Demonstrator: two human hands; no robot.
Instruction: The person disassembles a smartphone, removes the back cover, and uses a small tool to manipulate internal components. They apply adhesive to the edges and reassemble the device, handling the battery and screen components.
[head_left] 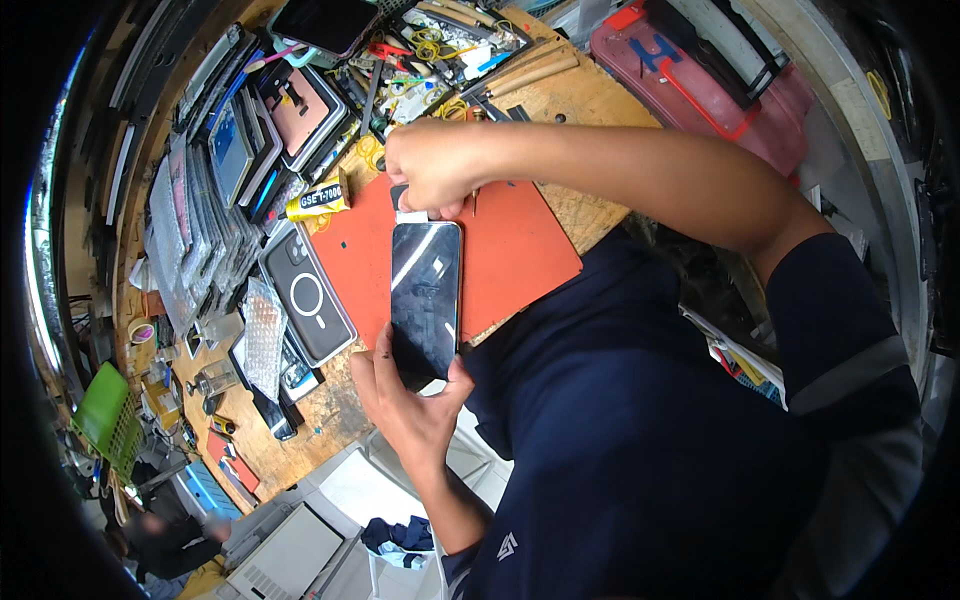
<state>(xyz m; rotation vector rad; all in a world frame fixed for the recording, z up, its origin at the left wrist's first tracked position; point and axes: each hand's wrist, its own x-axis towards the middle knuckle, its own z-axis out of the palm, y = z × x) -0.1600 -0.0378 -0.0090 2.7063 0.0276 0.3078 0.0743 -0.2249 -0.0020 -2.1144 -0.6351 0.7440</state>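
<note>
A smartphone point(428, 295) with a dark, glossy, smudged screen lies over an orange-red mat point(525, 240). My left hand point(412, 405) grips its lower end, thumb on one side and fingers on the other. At the phone's upper end my right hand point(435, 170) is closed, its fingertips bunched and pointing down. By those fingertips show a small dark piece point(398, 196) and a small white piece point(411, 217); what exactly the fingers pinch is hidden. A yellow and black glue tube point(320, 198) lies left of the right hand.
Left of the mat lies a dark phone case with a white ring point(307, 293), beside bubble wrap point(264, 335). Bubble-wrapped panels point(195, 235) and tablets point(300, 105) are stacked behind. Tools and wires point(420, 60) crowd the far end. A red translucent case point(700, 80) stands at right.
</note>
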